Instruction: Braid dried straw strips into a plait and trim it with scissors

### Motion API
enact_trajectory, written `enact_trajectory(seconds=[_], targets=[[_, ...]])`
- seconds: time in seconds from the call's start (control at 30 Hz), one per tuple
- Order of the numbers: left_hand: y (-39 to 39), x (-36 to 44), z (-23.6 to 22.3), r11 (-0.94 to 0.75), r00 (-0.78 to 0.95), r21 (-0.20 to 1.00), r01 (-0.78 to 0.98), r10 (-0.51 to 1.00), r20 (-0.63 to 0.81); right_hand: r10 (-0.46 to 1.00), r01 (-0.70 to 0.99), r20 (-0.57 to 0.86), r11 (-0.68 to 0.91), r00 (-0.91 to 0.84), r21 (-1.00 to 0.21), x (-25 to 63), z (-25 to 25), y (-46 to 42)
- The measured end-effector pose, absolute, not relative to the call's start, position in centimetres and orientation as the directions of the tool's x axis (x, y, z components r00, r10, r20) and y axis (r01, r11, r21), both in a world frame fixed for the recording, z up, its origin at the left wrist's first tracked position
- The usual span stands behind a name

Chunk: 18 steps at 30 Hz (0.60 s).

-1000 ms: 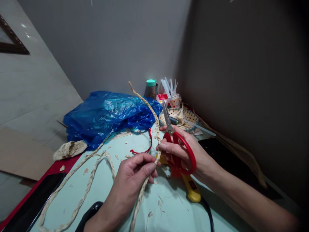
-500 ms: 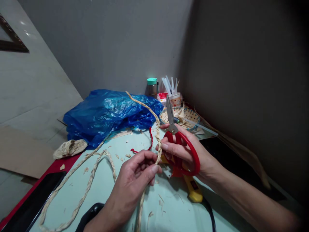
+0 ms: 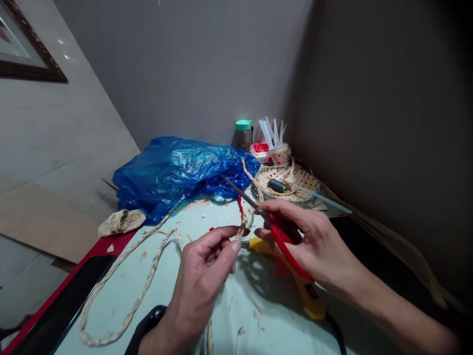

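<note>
Between the thumb and fingers of my left hand [image 3: 207,276] is pinched a pale braided cord [image 3: 242,228], its upper end rising behind the scissor blades. My right hand [image 3: 314,241] is closed round the red handles of a pair of scissors [image 3: 284,241], whose blades point up and left, across the front of the cord. More of the same cord lies in a long loop [image 3: 136,296] on the left of the table. Beneath my right hand rests a yellow-handled tool [image 3: 312,301] with a black cable, probably a glue gun. A short red cord [image 3: 240,207] lies behind the braid.
A blue plastic bag [image 3: 177,172] fills the back left of the pale table [image 3: 170,291]. At the back right are a woven basket [image 3: 306,182] holding a dark spool [image 3: 276,185], a cup of white sticks [image 3: 280,154] and a green-lidded bottle [image 3: 243,134]. Plant-fibre scraps are scattered about.
My right hand has turned the scissors from nearly upright to slanting left, bringing the blades over the cord. The cord's free end has swung right. The whole view has shifted slightly.
</note>
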<state>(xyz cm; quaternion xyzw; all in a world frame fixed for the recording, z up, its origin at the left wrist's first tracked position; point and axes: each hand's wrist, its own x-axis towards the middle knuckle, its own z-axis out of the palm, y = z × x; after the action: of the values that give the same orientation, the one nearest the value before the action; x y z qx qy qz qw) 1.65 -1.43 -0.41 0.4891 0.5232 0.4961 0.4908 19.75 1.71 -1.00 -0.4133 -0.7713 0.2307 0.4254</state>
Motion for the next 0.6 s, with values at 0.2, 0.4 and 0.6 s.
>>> enact_trajectory(seconds=[0.2,0.4,0.6], targets=[[-0.9,1.0,-0.3,-0.01,-0.096,0.998,0.057,0.995,0.015,0.648,0.716,0.599,0.677,-0.471,-0.17,19.8,-0.7,1.7],[-0.2,0.6,-0.7,0.047,0.006,0.997,-0.068,0.999,-0.047,0.613,0.759,0.591,0.652,-0.524,-0.003,20.2,-1.2,2.0],[-0.1,0.6,-0.8,0.013,0.013,0.996,-0.089,1.0,-0.011,0.589,0.741,0.591,0.671,-0.551,0.022,20.5,-1.3,2.1]])
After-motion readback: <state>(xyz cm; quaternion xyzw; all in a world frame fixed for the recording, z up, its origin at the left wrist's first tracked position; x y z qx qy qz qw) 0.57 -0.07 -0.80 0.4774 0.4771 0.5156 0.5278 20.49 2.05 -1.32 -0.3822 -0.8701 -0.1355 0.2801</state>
